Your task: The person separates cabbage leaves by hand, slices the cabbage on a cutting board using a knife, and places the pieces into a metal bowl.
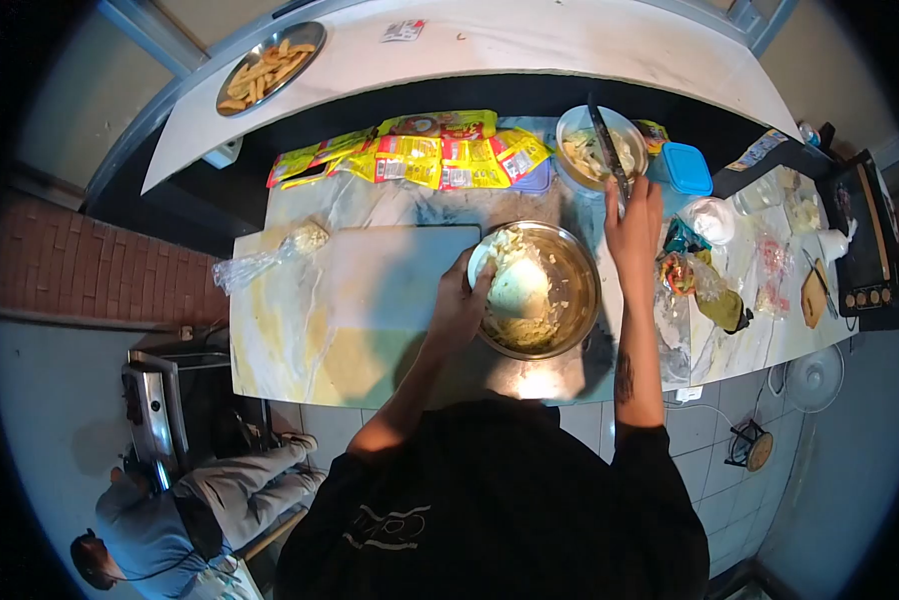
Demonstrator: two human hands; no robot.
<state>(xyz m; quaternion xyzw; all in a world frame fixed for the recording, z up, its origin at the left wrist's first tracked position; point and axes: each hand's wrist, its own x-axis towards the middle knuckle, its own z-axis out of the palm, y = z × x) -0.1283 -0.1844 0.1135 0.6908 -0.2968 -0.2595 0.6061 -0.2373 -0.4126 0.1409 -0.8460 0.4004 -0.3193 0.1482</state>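
Note:
Over the steel bowl, my left hand is closed around the edge of a pale rounded piece that looks like cabbage; glare washes out its surface. Pale shredded bits lie in the bowl below it. My right hand reaches forward, its fingers closed on the near end of a long dark knife. The knife lies across a white bowl that holds pale cut pieces. A white cutting board lies to the left of the steel bowl.
Yellow and red packets line the back of the counter. To the right are a blue-lidded container, plastic bags and a small oven. A plate of fries stands on the raised ledge. Another person is at lower left.

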